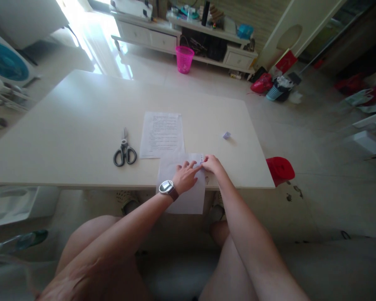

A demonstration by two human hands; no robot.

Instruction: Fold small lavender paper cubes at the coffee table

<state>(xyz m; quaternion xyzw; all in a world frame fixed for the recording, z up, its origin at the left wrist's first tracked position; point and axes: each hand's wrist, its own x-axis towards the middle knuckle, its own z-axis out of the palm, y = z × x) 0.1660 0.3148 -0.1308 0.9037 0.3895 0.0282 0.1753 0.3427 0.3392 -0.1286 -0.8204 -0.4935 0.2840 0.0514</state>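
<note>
A white sheet of paper (pixel 175 175) lies at the near edge of the pale table (pixel 81 125) and hangs over it. My left hand (pixel 185 175), with a watch on its wrist, rests flat on the sheet, fingers stretched out. My right hand (pixel 212 164) pinches the sheet's far right corner with its fingertips together. A printed sheet (pixel 162 134) lies just beyond, and scissors (pixel 124 151) with dark handles lie to its left.
A small folded bit of paper (pixel 227 135) sits on the table's right part. A red stool (pixel 280 169) stands by the right corner. On the floor beyond are a pink basket (pixel 184 59) and a low white cabinet (pixel 163 39). My knees are under the table edge.
</note>
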